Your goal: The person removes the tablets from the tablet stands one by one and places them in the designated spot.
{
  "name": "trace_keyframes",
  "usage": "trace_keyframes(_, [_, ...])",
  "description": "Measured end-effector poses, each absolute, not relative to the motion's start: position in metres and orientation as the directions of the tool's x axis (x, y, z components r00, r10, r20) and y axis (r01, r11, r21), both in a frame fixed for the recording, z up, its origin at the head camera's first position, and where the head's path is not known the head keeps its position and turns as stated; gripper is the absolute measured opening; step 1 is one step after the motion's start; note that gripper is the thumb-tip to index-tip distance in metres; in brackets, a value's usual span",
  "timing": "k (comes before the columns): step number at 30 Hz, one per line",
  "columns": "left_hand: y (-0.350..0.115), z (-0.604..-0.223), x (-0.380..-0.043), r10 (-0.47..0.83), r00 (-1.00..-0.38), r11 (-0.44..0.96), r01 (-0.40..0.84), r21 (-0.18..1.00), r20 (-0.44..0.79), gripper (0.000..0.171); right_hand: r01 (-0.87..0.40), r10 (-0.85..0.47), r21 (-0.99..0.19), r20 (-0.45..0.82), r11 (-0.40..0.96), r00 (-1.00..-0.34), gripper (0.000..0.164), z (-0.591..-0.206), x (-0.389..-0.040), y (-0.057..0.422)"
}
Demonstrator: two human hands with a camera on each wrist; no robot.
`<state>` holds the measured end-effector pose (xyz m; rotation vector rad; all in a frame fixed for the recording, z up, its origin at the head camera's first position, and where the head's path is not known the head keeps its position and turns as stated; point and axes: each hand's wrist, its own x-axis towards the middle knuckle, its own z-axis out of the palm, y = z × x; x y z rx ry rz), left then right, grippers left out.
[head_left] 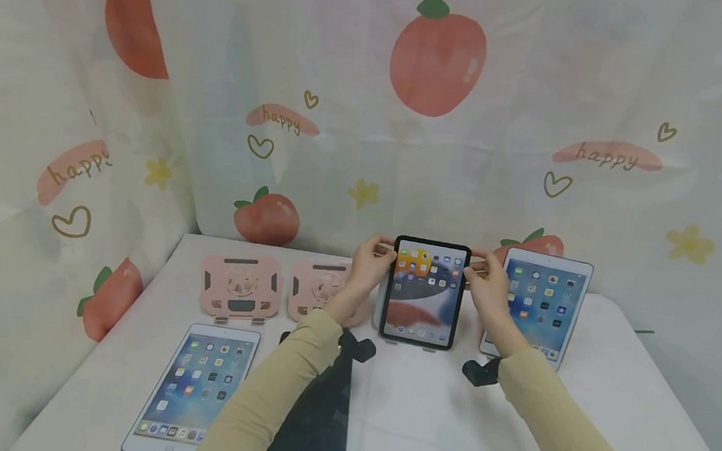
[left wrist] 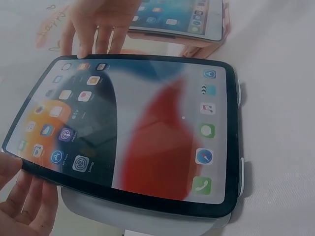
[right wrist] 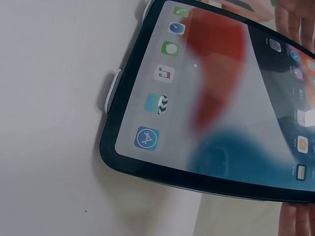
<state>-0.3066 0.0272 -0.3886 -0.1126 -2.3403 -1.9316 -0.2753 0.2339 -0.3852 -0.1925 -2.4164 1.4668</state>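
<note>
A black-framed tablet point(head_left: 426, 296) with its screen lit stands upright, leaning back on a light grey stand point(left wrist: 147, 216). The stand's small lips show under the tablet's lower edge. My left hand point(head_left: 373, 264) pinches the upper left edge, and my right hand point(head_left: 488, 283) pinches the upper right edge. In the left wrist view the left thumb lies on the front rim, with the other fingers behind. Fingertips of the right hand point(right wrist: 295, 220) show at the tablet's side in the right wrist view. Most of the stand is hidden behind the tablet.
A white tablet point(head_left: 541, 306) leans on a pink stand at the right. Two pink stands point(head_left: 241, 283) point(head_left: 311, 278) stand at the back left. A white tablet point(head_left: 198, 390) and a black tablet point(head_left: 318, 422) lie flat in front. A printed cloth point(head_left: 468, 177) hangs behind the table.
</note>
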Motion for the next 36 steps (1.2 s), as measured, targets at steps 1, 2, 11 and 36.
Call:
trace_keyframes(1, [0.027,-0.389,-0.306,-0.008,-0.991,0.190,0.128,0.973,0.132,0.020,-0.049,0.269,-0.883,0.195,0.467,-0.943,0.037,-0.385,-0.274,0.234])
trace_keyframes(2, [0.027,-0.389,-0.306,-0.007,-0.991,0.188,0.130,0.974,0.133,0.020,-0.052,0.268,-0.883,0.197,0.467,-0.943,0.037,-0.385,-0.274,0.235])
trace_keyframes(11, [0.027,-0.386,-0.302,-0.002,-0.992,0.157,0.124,0.980,0.126,0.020,-0.064,0.264,-0.882,0.208,0.467,-0.942,0.037,-0.384,-0.270,0.235])
trace_keyframes(36, [0.020,-0.377,-0.287,0.032,-0.990,0.100,0.136,0.986,0.134,0.018,-0.163,0.221,-0.868,0.294,0.469,-0.930,0.036,-0.378,-0.252,0.236])
